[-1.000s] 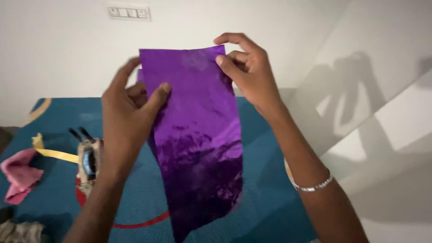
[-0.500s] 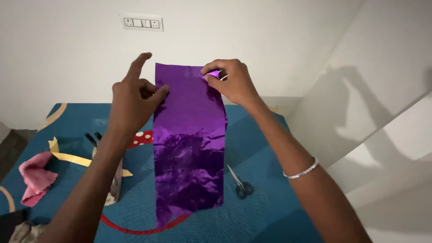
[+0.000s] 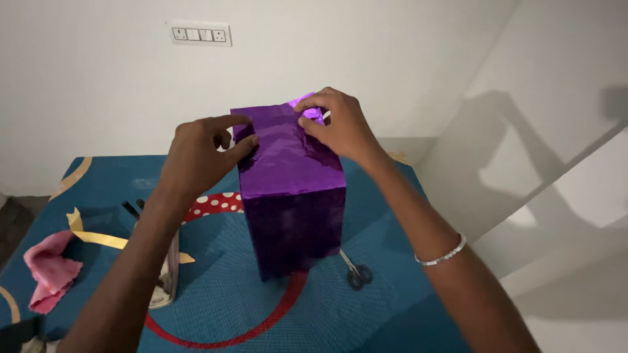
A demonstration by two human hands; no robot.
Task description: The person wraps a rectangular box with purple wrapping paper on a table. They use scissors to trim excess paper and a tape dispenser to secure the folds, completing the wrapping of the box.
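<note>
A shiny purple foil sheet [image 3: 288, 176] hangs folded in the air above a blue patterned mat [image 3: 222, 307]; its upper part lies flat toward me and its lower part drops straight down. My left hand [image 3: 203, 153] pinches the sheet's left upper edge between thumb and fingers. My right hand [image 3: 337, 124] grips the top right corner, which is crumpled under the fingers. A silver bracelet [image 3: 441, 252] sits on my right wrist.
Scissors [image 3: 353, 269] lie on the mat just right of the sheet's lower edge. At the left are a yellow strip [image 3: 98, 236], a pink cloth [image 3: 47, 269] and a dark-handled tool [image 3: 134, 209]. White walls stand behind and to the right, with a switch plate [image 3: 198, 33].
The sheet hung flat and full length before; now its top is bent toward me into a fold. Both hands have lowered and moved closer together on its upper edge.
</note>
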